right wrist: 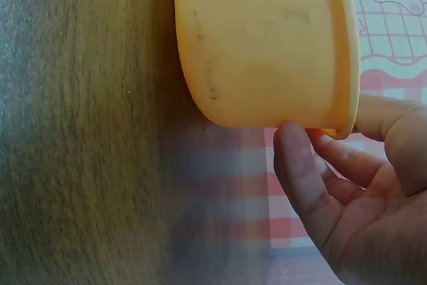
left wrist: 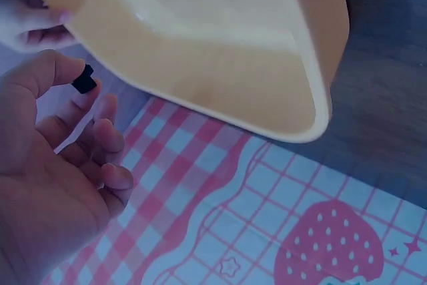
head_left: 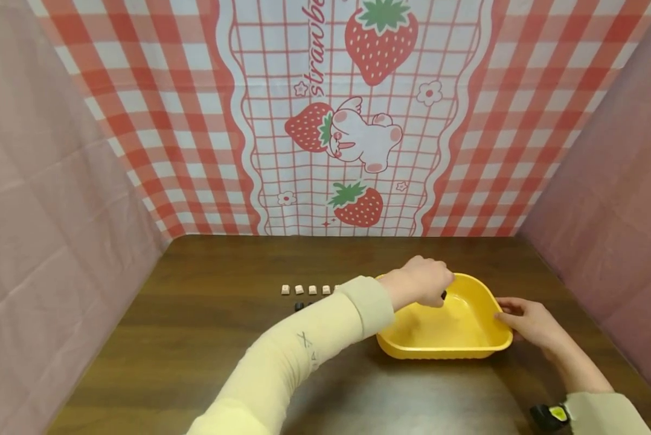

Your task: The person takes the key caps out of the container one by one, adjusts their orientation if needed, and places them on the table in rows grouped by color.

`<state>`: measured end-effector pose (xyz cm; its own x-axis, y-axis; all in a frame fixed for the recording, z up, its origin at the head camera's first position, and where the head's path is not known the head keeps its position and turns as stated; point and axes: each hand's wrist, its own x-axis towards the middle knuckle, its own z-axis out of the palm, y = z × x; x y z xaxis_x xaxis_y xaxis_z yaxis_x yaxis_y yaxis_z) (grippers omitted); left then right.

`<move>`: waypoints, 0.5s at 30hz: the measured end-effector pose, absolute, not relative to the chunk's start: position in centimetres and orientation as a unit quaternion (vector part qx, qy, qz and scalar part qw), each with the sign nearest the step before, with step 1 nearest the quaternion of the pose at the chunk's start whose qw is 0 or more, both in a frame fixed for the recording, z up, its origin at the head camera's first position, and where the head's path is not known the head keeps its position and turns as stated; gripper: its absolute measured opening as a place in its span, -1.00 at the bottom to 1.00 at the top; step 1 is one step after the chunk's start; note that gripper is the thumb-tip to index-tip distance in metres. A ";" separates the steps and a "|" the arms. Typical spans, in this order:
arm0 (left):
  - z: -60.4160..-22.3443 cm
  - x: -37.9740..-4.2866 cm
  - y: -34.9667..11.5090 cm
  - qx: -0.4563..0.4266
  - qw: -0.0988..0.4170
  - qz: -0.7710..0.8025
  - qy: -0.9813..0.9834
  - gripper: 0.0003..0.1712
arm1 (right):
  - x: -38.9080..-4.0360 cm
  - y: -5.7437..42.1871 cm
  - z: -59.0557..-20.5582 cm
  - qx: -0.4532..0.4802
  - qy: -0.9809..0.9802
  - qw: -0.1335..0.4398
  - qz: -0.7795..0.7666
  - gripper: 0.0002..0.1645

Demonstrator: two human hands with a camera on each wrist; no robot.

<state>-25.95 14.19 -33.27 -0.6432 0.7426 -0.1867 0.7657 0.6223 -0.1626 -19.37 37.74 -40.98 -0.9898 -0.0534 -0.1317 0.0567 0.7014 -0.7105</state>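
My left hand is over the yellow plastic basin. Between thumb and index finger it pinches a small black keycap; the other fingers curl loosely beneath. In the head view just an edge of that black keycap shows past the fingers. At the basin's right end, my right hand pinches the rim, with the thumb on one side of the wall and fingers on the other. The basin's visible inside holds nothing; the left hand and forearm hide part of its left side.
A row of several white keycaps lies left of the basin on the dark wooden table. Nearer stands a black keycap, with more partly hidden by the left sleeve. A strawberry-print cloth hangs behind, pink cloths at both sides.
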 end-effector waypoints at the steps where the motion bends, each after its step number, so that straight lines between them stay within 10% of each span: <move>1: -33.0 -25.8 13.9 0.418 0.047 -0.113 0.900 -0.81 | -19.4 37.8 -41.0 0.000 0.919 0.071 -0.387 -0.29; 15: -32.0 -24.1 7.8 0.429 -0.035 -0.086 0.898 -0.68 | -19.6 37.9 -41.2 0.000 0.923 0.064 -0.380 -0.31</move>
